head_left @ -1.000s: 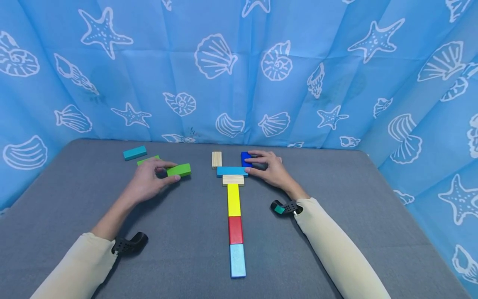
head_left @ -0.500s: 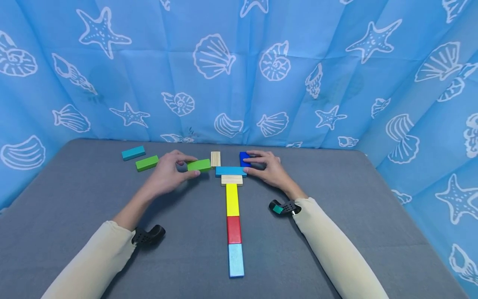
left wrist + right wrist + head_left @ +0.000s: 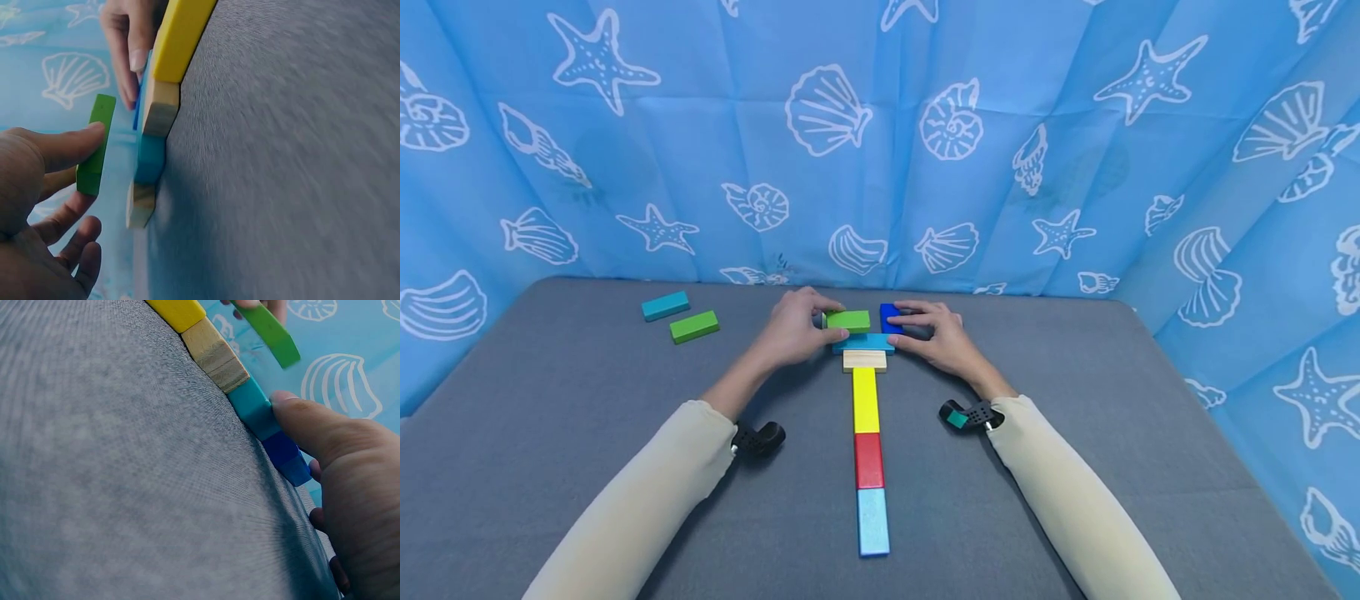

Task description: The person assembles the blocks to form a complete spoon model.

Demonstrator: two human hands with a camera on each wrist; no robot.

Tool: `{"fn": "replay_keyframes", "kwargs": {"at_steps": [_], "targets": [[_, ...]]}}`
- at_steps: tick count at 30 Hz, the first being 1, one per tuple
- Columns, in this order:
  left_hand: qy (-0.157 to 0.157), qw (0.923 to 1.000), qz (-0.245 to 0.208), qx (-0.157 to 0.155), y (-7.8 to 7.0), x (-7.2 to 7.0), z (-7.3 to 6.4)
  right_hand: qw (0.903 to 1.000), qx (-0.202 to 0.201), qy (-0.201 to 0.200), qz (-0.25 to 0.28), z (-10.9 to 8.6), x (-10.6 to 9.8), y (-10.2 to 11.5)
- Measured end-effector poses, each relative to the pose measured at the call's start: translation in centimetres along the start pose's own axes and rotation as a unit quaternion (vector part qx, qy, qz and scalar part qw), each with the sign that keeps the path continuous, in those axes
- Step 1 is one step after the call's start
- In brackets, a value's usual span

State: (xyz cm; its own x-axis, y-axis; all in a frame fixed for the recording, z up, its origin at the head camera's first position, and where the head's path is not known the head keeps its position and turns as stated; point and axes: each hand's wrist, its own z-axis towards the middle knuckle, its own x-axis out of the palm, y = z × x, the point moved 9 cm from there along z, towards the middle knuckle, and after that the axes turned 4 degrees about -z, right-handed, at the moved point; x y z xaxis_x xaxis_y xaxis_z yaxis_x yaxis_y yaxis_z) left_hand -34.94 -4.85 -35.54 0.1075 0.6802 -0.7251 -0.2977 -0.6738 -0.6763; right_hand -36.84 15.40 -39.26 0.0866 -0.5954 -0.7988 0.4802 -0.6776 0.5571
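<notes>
My left hand pinches a green wooden block between thumb and fingers. In the left wrist view, this block is raised apart from the row. In the head view it overlaps the far side of a light blue crosswise block and hides the plain wood block behind it. My right hand rests at the row's right end. Its fingers reach over the dark blue block, and its thumb touches the light blue block's end. Nearer me lies another plain wood block, touching the crosswise one.
A yellow block, a red block and a pale blue block run end to end toward me. A teal block and a second green block lie back left. A shell-patterned curtain hangs behind the grey table.
My left hand has carried the green block rightward, from beside the other green block to over the row's far end. The right hand has stayed in place on the blocks.
</notes>
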Motion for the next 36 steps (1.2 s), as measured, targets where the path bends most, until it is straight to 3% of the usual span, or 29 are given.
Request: {"fn": "replay_keyframes", "kwargs": {"at_steps": [6, 13, 36], "targets": [[0.003, 0.9998, 0.021, 0.002, -0.6, 1.3, 1.5, 1.0, -0.003, 0.0, 0.0, 0.0, 0.0, 0.1], [0.002, 0.9993, 0.035, -0.015, -0.5, 2.2, 2.2, 1.0, -0.001, 0.002, -0.003, 0.1, 0.1, 0.0], [0.006, 0.9983, 0.046, -0.035, 0.2, 2.4, 2.4, 0.9999, -0.009, -0.002, -0.007, 0.0, 0.0, 0.1]]}}
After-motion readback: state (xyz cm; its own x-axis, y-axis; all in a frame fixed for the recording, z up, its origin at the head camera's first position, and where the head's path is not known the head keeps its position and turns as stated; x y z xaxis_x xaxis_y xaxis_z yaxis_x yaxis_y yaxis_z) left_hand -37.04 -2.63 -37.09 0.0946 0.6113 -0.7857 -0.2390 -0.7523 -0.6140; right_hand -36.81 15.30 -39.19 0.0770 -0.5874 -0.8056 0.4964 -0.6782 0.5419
